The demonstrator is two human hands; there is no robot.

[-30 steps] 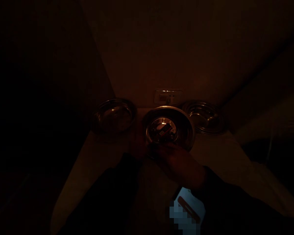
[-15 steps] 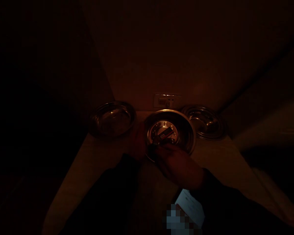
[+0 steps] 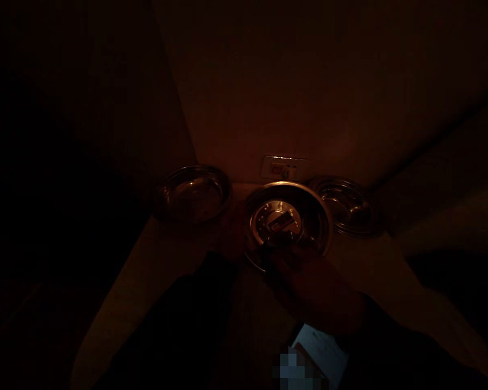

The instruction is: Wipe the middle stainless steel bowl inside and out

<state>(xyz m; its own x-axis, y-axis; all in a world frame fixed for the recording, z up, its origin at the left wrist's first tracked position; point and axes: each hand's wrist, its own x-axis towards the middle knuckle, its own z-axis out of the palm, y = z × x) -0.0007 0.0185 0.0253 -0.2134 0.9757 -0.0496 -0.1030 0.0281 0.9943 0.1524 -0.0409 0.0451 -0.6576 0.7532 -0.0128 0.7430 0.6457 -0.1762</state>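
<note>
A deep steel bowl (image 3: 323,214) stands near the middle of the table, and its inner base catches the light. On that base is a dark rectangular label or packet (image 3: 281,222). My left hand (image 3: 232,230) is against the bowl's left side and appears to steady it, its fingers mostly lost in shadow. Over the near rim reaches my right hand (image 3: 313,279), fingers bent into the bowl. A dark patch by its fingertips may be something held, but it is too dark to name.
A wide steel dish (image 3: 195,197) is at the back left of the table (image 3: 126,292). Several stacked steel plates or lids (image 3: 347,208) lie at the back right. A socket panel (image 3: 284,168) is on the wall behind. Near my right forearm glows a pale screen (image 3: 323,349).
My right hand has shifted slightly right and down, blurred by motion. The whole view has moved a little, and the picture is dimmer. My left hand keeps its place at the bowl.
</note>
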